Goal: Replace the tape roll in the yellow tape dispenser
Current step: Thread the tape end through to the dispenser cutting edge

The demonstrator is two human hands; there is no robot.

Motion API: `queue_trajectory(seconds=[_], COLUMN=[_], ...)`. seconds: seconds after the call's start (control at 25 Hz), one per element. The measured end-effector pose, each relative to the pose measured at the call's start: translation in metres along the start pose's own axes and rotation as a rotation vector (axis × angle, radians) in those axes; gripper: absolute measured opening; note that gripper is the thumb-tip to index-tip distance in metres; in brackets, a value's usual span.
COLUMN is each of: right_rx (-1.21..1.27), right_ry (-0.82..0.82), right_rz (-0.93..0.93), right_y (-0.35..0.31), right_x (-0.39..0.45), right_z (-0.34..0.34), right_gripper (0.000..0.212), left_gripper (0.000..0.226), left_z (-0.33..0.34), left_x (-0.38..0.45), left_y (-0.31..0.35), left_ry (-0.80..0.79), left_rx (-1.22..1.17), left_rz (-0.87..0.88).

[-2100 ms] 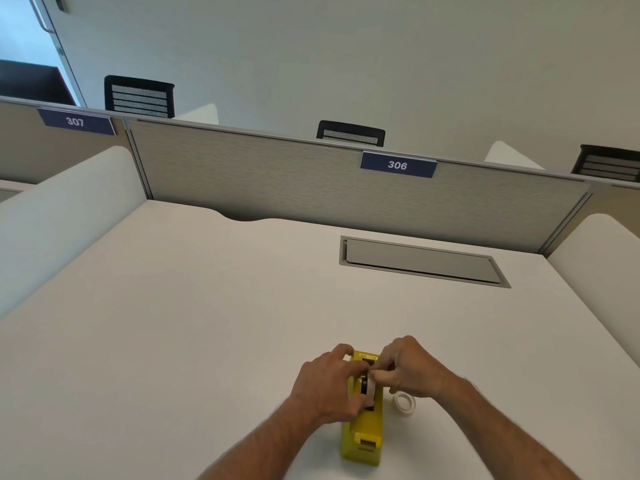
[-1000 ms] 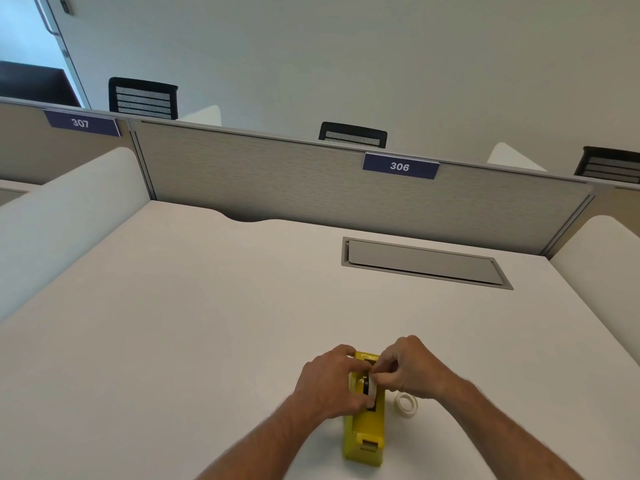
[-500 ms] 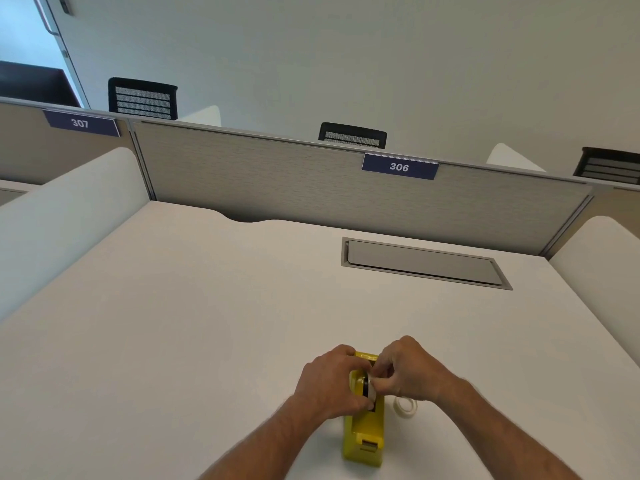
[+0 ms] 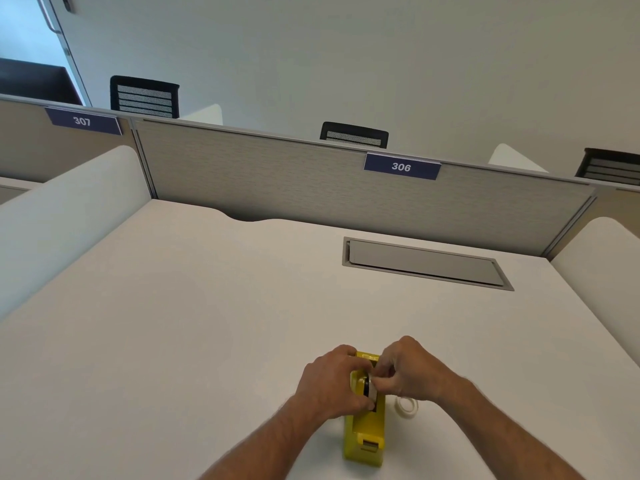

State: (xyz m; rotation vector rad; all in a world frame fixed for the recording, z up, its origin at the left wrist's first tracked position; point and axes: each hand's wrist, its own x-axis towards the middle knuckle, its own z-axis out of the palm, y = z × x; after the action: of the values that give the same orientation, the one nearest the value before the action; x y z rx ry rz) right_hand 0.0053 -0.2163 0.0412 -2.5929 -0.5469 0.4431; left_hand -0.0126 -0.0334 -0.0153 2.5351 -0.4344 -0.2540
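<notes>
The yellow tape dispenser [image 4: 365, 429] lies on the white desk near its front edge, cutter end toward me. A tape roll [image 4: 372, 389] on a black hub sits in the dispenser's slot. My left hand [image 4: 329, 382] grips the dispenser's left side, with its thumb at the roll. My right hand [image 4: 410, 374] pinches the roll from the right with curled fingers. A second, clear tape roll [image 4: 407, 405] lies flat on the desk just right of the dispenser, partly hidden under my right wrist.
A grey cable hatch [image 4: 426, 263] is set into the desk [image 4: 207, 323] at the back right. A grey partition [image 4: 277, 174] labelled 306 closes the far side; white curved side panels [image 4: 52, 209] flank the desk.
Both hands stay on the roll in the dispenser, with only slight finger shifts. The dispenser and the loose roll have not moved.
</notes>
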Motion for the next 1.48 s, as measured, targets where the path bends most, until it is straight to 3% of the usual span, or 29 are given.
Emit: queue_trajectory(seconds=[0.32, 0.56, 0.84, 1.48], right_rx=[-0.34, -0.182, -0.198, -0.063], right_ry=[-0.037, -0.007, -0.013, -0.012], right_rz=[0.013, 0.089, 0.099, 0.073], right_y=[-0.014, -0.018, -0.02, -0.009], right_x=[-0.003, -0.002, -0.003, 0.003], right_z=[0.004, 0.002, 0.003, 0.0], right_gripper=[0.041, 0.024, 0.034, 0.012], left_gripper=[0.062, 0.061, 0.059, 0.062], left_z=[-0.002, -0.002, -0.003, -0.003], left_x=[-0.004, -0.005, -0.004, -0.003], left_y=[0.001, 0.001, 0.002, 0.002], left_ry=[-0.005, -0.012, -0.011, -0.02], left_rx=[0.04, 0.075, 0.084, 0.084], left_rz=[0.031, 0.036, 0.04, 0.021])
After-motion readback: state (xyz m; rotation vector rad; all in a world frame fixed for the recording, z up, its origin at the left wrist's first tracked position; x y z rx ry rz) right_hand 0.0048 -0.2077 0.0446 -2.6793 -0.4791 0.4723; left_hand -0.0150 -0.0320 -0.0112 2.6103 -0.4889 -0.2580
